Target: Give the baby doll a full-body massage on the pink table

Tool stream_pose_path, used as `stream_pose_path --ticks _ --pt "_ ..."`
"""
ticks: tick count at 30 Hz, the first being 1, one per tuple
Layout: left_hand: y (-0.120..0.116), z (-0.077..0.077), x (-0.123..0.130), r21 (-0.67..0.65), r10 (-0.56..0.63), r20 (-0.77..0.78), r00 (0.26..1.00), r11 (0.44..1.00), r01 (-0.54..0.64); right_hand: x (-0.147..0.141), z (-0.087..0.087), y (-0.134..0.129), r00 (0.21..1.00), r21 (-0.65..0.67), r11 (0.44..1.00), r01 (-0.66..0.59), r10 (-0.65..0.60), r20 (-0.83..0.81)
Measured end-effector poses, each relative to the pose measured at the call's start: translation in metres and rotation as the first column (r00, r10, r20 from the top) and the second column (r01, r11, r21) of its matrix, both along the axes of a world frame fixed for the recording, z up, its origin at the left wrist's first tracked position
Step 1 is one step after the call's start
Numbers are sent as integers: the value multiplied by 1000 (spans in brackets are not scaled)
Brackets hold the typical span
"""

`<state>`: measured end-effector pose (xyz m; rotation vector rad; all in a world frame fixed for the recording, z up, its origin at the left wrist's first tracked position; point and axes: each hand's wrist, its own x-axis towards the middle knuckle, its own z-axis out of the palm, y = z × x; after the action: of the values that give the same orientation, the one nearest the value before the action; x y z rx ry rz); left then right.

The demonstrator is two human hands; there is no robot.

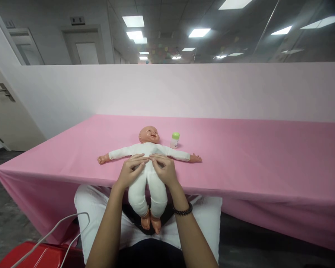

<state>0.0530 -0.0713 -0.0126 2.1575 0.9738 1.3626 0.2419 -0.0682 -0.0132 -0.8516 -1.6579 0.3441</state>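
Observation:
A baby doll (148, 149) with a white cloth body lies on its back, arms spread wide, on the pink tablecloth (254, 156). Its legs hang past the table's front edge toward my lap. My left hand (133, 169) rests on the doll's belly from the left, fingers stretched out flat. From the other side my right hand (164, 168) lies on the belly too, fingers extended, its fingertips close to those of the left. Neither hand grips anything. Just beyond the doll's arm on the right stands a small bottle (174, 140) with a green cap.
A white wall (184, 91) with a window above it runs behind the table. At the left is a door (11, 108) with a handle. A red stool or box (39, 257) sits at lower left, with a white cable (60, 221) looping over it.

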Motion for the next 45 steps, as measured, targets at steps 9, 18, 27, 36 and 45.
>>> stream_pose_path --ticks 9,18,27,36,45 --pt "8 1 0 -166 53 -222 974 982 -91 6 3 9 945 -298 954 21 79 319" --pt "15 -12 -2 -321 140 -97 985 933 -164 6 -8 19 979 -417 905 84 2 203" --pt "18 -21 -2 -378 291 41 956 890 -255 4 -13 17 987 -467 870 157 -156 39" --pt "17 -13 -2 -138 325 73 943 939 -314 5 -6 9 924 -256 888 382 -376 74" --pt "30 30 1 -141 -79 -440 895 990 18 5 23 25 865 -322 944 71 103 491"
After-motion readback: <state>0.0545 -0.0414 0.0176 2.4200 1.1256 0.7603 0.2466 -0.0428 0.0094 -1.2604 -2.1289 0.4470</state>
